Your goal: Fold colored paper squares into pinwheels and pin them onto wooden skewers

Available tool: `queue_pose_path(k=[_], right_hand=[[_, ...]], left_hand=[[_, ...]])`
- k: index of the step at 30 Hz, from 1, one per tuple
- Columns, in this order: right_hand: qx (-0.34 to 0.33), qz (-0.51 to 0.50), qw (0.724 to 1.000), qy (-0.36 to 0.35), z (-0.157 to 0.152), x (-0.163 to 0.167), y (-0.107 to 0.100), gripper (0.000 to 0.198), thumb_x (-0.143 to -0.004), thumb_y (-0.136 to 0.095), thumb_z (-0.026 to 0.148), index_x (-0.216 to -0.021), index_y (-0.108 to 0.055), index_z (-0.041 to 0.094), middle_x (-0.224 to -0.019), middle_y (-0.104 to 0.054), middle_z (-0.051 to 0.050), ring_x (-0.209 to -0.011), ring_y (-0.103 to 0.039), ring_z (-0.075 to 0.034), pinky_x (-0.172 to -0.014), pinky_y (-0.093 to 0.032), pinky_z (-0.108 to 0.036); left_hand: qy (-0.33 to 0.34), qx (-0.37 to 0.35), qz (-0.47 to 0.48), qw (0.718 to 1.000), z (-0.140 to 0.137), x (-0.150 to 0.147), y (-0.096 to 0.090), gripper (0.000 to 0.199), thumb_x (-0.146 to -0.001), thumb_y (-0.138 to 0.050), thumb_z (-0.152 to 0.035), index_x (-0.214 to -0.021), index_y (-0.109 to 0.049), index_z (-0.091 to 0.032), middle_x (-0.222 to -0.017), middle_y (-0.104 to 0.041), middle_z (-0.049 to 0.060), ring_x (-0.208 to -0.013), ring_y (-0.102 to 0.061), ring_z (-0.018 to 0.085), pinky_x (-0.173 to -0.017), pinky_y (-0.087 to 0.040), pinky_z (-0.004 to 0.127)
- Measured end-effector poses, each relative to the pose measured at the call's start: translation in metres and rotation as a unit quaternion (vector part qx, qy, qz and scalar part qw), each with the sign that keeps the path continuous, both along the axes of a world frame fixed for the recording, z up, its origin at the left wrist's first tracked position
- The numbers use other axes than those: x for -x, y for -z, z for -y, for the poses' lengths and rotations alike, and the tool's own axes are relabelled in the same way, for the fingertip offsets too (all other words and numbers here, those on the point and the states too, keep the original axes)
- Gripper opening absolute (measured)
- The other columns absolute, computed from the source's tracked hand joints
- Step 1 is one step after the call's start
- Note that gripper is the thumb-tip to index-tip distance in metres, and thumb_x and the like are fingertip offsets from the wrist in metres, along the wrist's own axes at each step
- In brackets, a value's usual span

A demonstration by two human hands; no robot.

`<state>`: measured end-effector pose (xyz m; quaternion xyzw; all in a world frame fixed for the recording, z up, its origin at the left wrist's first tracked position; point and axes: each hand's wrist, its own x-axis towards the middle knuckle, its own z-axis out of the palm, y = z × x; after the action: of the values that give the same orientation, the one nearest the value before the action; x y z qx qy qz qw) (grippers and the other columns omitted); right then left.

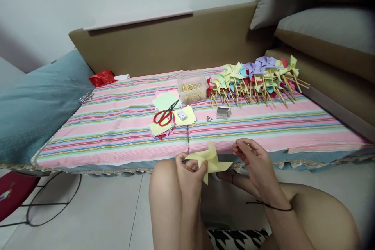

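My left hand [191, 170] pinches a pale yellow paper pinwheel [213, 161] at its centre, thumb on top, over my knees. The blades are folded inward and no stick shows on it. To its right and apart from it, my right hand [254, 158] is raised with thumb and fingertips pressed together; whatever may be between them is too small to make out. On the striped cloth beyond lie several small metal pins [209, 118] beside an opened small grey box [224, 112].
Red-handled scissors [164, 118] and a small white box [182, 115] rest on cut paper sheets [165, 100]. Behind stands a clear tub of sticks [192, 88]. Finished pinwheels [254, 74] pile at right. A red plastic bag [102, 78] lies far left, a red stool [16, 191] below.
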<state>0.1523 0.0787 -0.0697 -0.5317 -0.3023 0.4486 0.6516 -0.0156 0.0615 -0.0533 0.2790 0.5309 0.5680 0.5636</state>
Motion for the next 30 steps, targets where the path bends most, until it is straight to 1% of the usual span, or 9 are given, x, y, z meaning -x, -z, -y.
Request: queue_pose_path(k=[4,7,10,13,15,17,21,26,30], right_hand=[[-0.008,0.015,0.999,0.042,0.012,-0.005,-0.011,0.019,-0.067,-0.079,0.033,-0.074,-0.07,0.018,-0.061,-0.067,-0.001,-0.054,-0.06,-0.011,-0.052,-0.052,-0.022],[-0.019,0.033,0.998,0.053,0.026,-0.004,-0.029,0.016,-0.066,-0.08,0.031,-0.074,-0.073,0.019,-0.062,-0.069,-0.001,-0.054,-0.061,-0.011,-0.051,-0.053,-0.022],[-0.037,0.04,0.998,0.025,0.044,0.009,-0.05,0.01,-0.069,-0.078,0.027,-0.075,-0.075,0.02,-0.061,-0.07,-0.001,-0.051,-0.061,-0.012,-0.048,-0.054,-0.023],[-0.076,0.036,0.996,-0.033,0.058,0.026,-0.061,0.004,-0.07,-0.077,0.023,-0.074,-0.076,0.023,-0.056,-0.068,0.001,-0.047,-0.06,-0.011,-0.047,-0.054,-0.022],[-0.088,0.033,0.994,-0.059,0.063,0.035,-0.062,0.006,-0.072,-0.075,0.022,-0.076,-0.076,0.025,-0.056,-0.068,0.002,-0.048,-0.06,-0.011,-0.047,-0.054,-0.021],[-0.089,0.03,0.993,-0.068,0.065,0.04,-0.06,0.009,-0.074,-0.073,0.021,-0.08,-0.077,0.027,-0.059,-0.069,0.003,-0.05,-0.062,-0.01,-0.05,-0.055,-0.021],[-0.096,0.066,0.989,-0.089,0.068,0.039,-0.06,0.014,-0.076,-0.072,0.018,-0.083,-0.076,0.029,-0.073,-0.074,0.003,-0.063,-0.067,-0.011,-0.062,-0.058,-0.022],[-0.158,0.192,0.961,-0.124,0.071,0.033,-0.066,0.013,-0.079,-0.068,0.014,-0.08,-0.073,0.026,-0.078,-0.071,0.002,-0.074,-0.064,-0.013,-0.068,-0.053,-0.025],[-0.211,0.213,0.946,-0.122,0.069,0.03,-0.066,0.017,-0.08,-0.066,0.011,-0.082,-0.072,0.027,-0.083,-0.071,0.0,-0.081,-0.063,-0.016,-0.075,-0.05,-0.031]], left_hand=[[-0.006,-0.007,-0.003,1.0,0.008,-0.002,-0.011,0.056,-0.061,-0.073,-0.019,-0.093,-0.026,-0.024,-0.055,-0.065,-0.005,-0.048,-0.059,0.009,-0.056,-0.045,0.02],[-0.023,-0.025,-0.024,0.999,0.015,-0.005,-0.02,0.054,-0.062,-0.072,-0.018,-0.092,-0.027,-0.024,-0.054,-0.064,-0.006,-0.047,-0.058,0.009,-0.054,-0.043,0.018],[-0.046,-0.037,-0.067,0.996,0.02,-0.008,-0.028,0.052,-0.063,-0.071,-0.017,-0.091,-0.027,-0.024,-0.052,-0.061,-0.009,-0.043,-0.053,0.007,-0.05,-0.04,0.016],[-0.06,-0.046,-0.112,0.991,0.024,-0.012,-0.034,0.05,-0.064,-0.07,-0.015,-0.091,-0.028,-0.024,-0.049,-0.058,-0.01,-0.041,-0.049,0.006,-0.048,-0.037,0.015],[-0.063,-0.053,-0.117,0.99,0.027,-0.014,-0.037,0.05,-0.064,-0.07,-0.014,-0.09,-0.029,-0.024,-0.048,-0.055,-0.012,-0.041,-0.047,0.006,-0.047,-0.037,0.014],[-0.064,-0.059,-0.102,0.991,0.031,-0.015,-0.04,0.048,-0.064,-0.069,-0.014,-0.088,-0.029,-0.024,-0.048,-0.051,-0.013,-0.041,-0.047,0.005,-0.046,-0.037,0.014],[-0.06,-0.074,-0.079,0.992,0.037,-0.014,-0.048,0.047,-0.063,-0.069,-0.013,-0.085,-0.029,-0.025,-0.049,-0.048,-0.014,-0.041,-0.047,0.005,-0.046,-0.037,0.014],[-0.053,-0.109,-0.066,0.99,0.043,-0.014,-0.061,0.048,-0.061,-0.07,-0.008,-0.083,-0.03,-0.024,-0.052,-0.047,-0.015,-0.043,-0.049,0.003,-0.046,-0.038,0.012],[-0.046,-0.143,-0.032,0.988,0.046,-0.016,-0.069,0.048,-0.06,-0.069,-0.003,-0.081,-0.031,-0.023,-0.058,-0.049,-0.014,-0.048,-0.053,0.002,-0.05,-0.04,0.011]])
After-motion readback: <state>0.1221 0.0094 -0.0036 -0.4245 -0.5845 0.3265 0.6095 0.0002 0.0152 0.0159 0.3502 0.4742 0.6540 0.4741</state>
